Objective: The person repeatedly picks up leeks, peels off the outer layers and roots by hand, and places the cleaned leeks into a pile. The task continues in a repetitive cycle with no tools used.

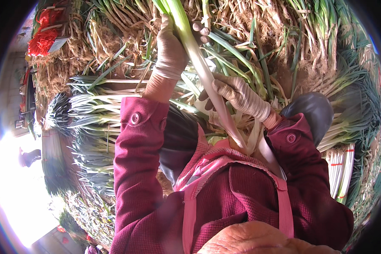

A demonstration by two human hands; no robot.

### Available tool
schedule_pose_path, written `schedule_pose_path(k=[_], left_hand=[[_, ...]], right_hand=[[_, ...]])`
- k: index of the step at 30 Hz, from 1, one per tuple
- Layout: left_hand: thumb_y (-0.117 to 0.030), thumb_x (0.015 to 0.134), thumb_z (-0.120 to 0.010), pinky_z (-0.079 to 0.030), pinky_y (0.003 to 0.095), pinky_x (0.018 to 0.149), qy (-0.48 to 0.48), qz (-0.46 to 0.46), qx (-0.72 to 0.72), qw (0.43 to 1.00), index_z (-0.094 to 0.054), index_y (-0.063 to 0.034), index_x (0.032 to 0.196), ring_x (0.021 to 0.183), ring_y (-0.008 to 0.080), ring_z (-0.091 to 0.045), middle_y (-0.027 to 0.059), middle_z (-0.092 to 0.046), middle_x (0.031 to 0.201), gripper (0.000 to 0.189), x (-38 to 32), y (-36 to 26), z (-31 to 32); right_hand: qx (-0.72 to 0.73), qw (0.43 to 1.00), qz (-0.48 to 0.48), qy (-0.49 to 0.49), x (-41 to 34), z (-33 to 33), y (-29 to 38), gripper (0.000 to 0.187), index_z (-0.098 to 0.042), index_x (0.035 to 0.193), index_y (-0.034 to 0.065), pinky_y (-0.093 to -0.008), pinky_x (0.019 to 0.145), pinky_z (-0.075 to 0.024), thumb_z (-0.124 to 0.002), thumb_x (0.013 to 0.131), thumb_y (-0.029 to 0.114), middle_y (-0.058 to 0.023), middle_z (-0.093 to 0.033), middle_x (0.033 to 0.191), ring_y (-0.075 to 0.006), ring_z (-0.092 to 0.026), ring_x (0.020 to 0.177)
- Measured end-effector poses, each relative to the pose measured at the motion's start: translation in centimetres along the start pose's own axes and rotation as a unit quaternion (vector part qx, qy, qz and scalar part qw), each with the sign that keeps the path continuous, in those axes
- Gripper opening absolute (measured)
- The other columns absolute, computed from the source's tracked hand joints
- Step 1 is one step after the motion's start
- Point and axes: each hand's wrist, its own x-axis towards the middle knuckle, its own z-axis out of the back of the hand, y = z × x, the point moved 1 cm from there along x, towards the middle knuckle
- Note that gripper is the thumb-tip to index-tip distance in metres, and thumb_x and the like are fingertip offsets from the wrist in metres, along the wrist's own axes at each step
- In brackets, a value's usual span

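A long Welsh onion point(198, 58) slants down across the view, green at the top with a long white shank. My left hand point(171, 50), in a pale knit glove, grips it high up near the green part, with fingertips showing past its far side. Lower on the shank is my right hand point(241, 92), gloved the same way, its thumb on the near side and darker fingers curled behind. The shank's lower end reaches a pink checked apron point(222, 152). Loose pale outer leaves point(255, 136) hang beside that end.
Untrimmed onions with brown roots point(250, 22) are heaped ahead. Onions lie in a row on the left point(95, 117) and in a pile on the right point(349, 104). Tied bundles point(338, 171) sit at the right. Red ties point(43, 41) hang at the upper left.
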Motion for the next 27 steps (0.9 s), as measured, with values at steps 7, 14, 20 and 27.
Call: schedule_pose_path(k=[7, 14, 20, 27], left_hand=[[-0.058, 0.103, -0.029, -0.058, 0.0422, 0.064, 0.038, -0.003, 0.013, 0.999, -0.053, -0.0046, 0.102, 0.070, 0.0311, -0.065, 0.0136, -0.061, 0.077, 0.059, 0.4, 0.3, 1.0], [-0.050, 0.105, -0.034, -0.048, 0.0402, 0.065, 0.021, 0.026, -0.004, 0.999, -0.054, -0.0063, 0.101, 0.073, 0.0274, -0.057, 0.0088, -0.055, 0.076, 0.049, -0.1, 0.5, 0.5], [-0.048, 0.106, -0.031, -0.049, 0.0373, 0.062, 0.013, -0.009, 0.040, 0.999, -0.054, -0.0096, 0.103, 0.070, 0.0231, -0.058, 0.0067, -0.057, 0.077, 0.045, -0.2, 0.3, 0.2], [-0.050, 0.106, -0.030, -0.053, 0.0376, 0.068, 0.028, -0.013, 0.076, 0.997, -0.053, -0.0089, 0.104, 0.076, 0.0239, -0.059, 0.0075, -0.058, 0.080, 0.047, -0.1, 0.4, 1.4]], right_hand=[[-0.262, 0.958, 0.079, -0.090, 0.1, 0.5, -0.4, 0.031, -0.067, 0.113, -0.0020, -0.0306, 0.066, -0.0512, -0.058, 0.100, 0.024, -0.0082, -0.070, 0.086, -0.0110, -0.062, 0.070], [-0.088, 0.982, -0.063, -0.153, 0.1, 0.9, -0.9, 0.027, -0.070, 0.113, 0.0001, -0.0271, 0.071, -0.0526, -0.059, 0.097, 0.019, -0.0097, -0.073, 0.089, -0.0095, -0.065, 0.078], [0.175, 0.962, -0.163, -0.128, -0.4, 0.2, -1.2, 0.031, -0.068, 0.114, 0.0005, -0.0242, 0.074, -0.0511, -0.063, 0.097, 0.026, -0.0027, -0.071, 0.095, -0.0068, -0.063, 0.083], [-0.084, 0.978, 0.026, -0.188, -1.2, 0.1, 0.3, 0.028, -0.070, 0.103, 0.0000, -0.0254, 0.068, -0.0509, -0.068, 0.095, 0.027, -0.0016, -0.069, 0.082, -0.0060, -0.060, 0.072]])
